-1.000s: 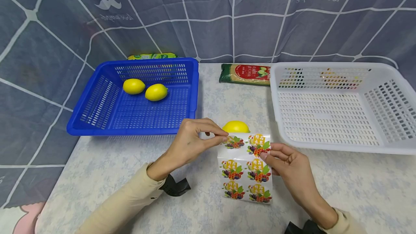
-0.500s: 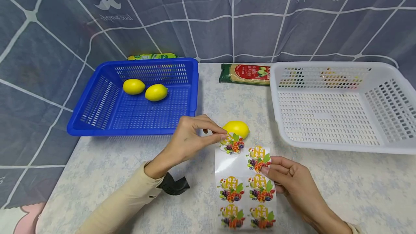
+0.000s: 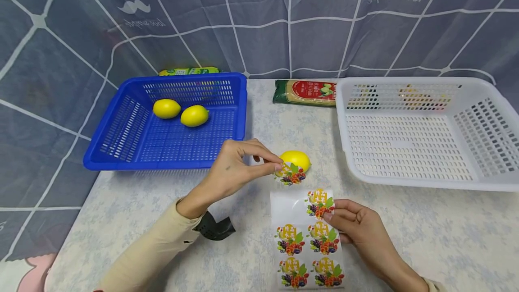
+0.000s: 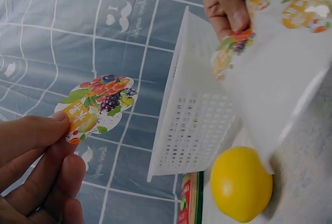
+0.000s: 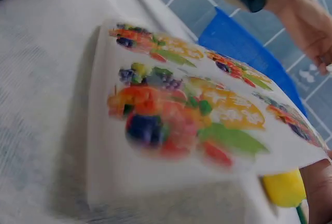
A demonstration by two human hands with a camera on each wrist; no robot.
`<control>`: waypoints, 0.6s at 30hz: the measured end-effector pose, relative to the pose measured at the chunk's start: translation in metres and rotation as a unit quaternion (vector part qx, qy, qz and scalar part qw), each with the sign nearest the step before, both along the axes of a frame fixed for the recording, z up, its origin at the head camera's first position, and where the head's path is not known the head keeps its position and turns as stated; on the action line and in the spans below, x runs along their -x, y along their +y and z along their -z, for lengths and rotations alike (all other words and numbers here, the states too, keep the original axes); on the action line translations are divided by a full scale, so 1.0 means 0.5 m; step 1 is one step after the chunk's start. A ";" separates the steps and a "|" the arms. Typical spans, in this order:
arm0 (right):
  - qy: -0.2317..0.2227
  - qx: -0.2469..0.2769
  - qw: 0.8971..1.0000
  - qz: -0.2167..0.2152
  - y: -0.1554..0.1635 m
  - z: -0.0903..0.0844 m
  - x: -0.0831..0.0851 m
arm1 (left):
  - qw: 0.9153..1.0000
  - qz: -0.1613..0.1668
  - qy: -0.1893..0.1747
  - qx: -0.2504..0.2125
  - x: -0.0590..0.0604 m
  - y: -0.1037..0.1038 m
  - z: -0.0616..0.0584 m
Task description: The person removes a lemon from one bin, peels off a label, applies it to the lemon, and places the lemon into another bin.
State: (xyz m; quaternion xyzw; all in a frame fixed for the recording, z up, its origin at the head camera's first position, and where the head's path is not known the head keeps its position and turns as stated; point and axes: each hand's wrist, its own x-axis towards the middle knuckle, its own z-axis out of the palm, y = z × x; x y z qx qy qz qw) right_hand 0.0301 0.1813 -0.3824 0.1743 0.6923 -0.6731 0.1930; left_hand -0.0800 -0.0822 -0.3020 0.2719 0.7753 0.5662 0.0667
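Note:
My left hand (image 3: pixel 237 170) pinches a round fruit sticker (image 3: pixel 291 175) by its edge, held just in front of a yellow lemon (image 3: pixel 296 160) on the table. In the left wrist view the sticker (image 4: pixel 96 107) hangs free from my fingertips (image 4: pixel 44 133), with the lemon (image 4: pixel 241 183) below. My right hand (image 3: pixel 357 224) pinches the sticker sheet (image 3: pixel 308 240), its thumb on one sticker near the top right. The sheet's top left spot is bare. The right wrist view shows the sheet (image 5: pixel 202 115) up close and blurred.
A blue basket (image 3: pixel 121 145) at the left holds two lemons (image 3: pixel 180 111). A white basket (image 3: pixel 425 130) stands at the right. A red and green packet (image 3: pixel 306 92) lies at the back between them, and a green packet (image 3: pixel 188 70) behind the blue basket.
My left hand peeled the top left sticker off the sheet and lifted it toward the lemon. My right hand drew the sheet down toward me.

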 end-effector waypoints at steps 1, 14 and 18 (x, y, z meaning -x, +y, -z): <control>0.000 -0.003 1.000 -0.002 -0.002 0.004 0.000 | 1.000 -0.001 0.000 0.003 0.000 0.000 -0.002; 0.099 -0.216 0.963 -0.125 0.002 0.024 0.002 | 1.000 -0.003 0.005 0.011 0.003 -0.001 0.000; 0.157 -0.311 0.923 -0.166 0.005 0.027 0.003 | 1.000 0.000 -0.002 0.015 0.005 0.000 0.001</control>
